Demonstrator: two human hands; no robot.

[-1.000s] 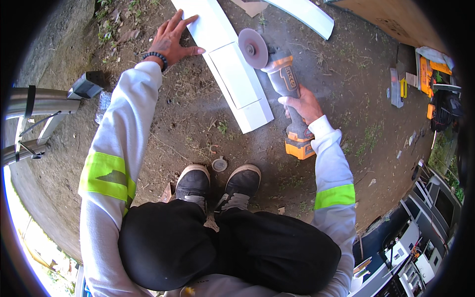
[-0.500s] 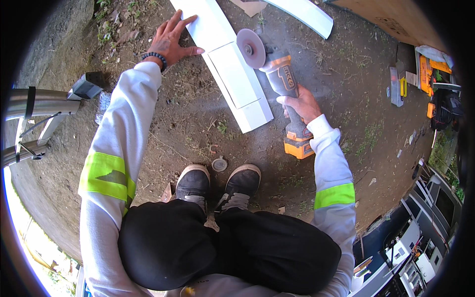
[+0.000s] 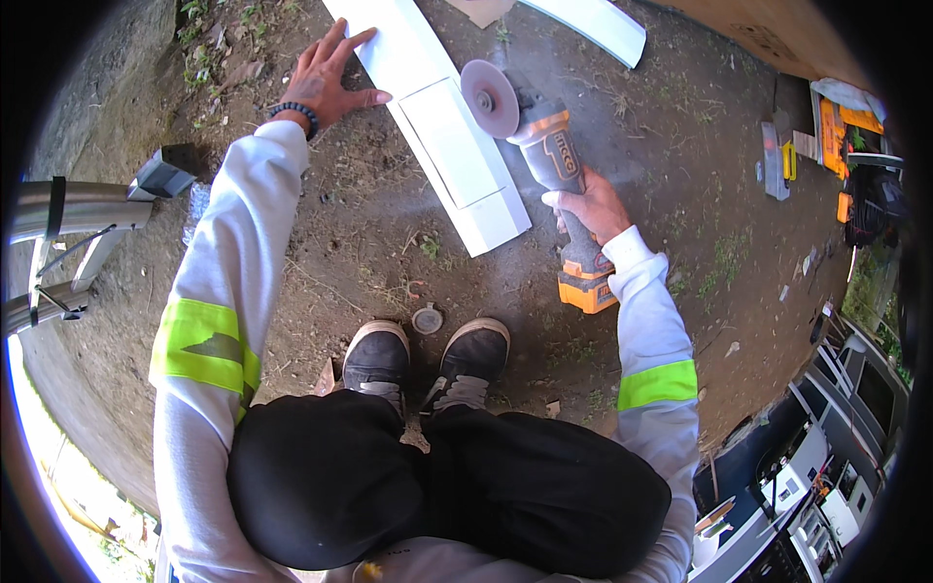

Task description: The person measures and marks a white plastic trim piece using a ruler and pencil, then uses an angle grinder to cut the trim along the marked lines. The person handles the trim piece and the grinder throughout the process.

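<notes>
A long white panel [image 3: 425, 117] lies slantwise on the dirt, with a dark-lined rectangle marked or cut near its close end. My left hand [image 3: 326, 83] rests at the panel's left edge, fingers spread, fingertips on the white surface. In my right hand [image 3: 595, 206] is a cordless angle grinder [image 3: 556, 160], grey with an orange battery, gripped around its body. The grinder's round disc [image 3: 489, 99] stands beside the panel's right edge; whether it touches the panel I cannot tell. Pale dust lies on the ground around the tool.
Another white strip [image 3: 598, 29] lies beyond the grinder, near a cardboard box [image 3: 768, 29]. An aluminium ladder [image 3: 87, 209] is at the left. Orange tool cases [image 3: 833, 136] and a yellow-handled tool [image 3: 789, 162] sit at the right. My shoes [image 3: 377, 360] stand below the panel.
The view has shifted slightly. My left hand still lies on the panel's edge, and the grinder stays beside the panel in my right hand.
</notes>
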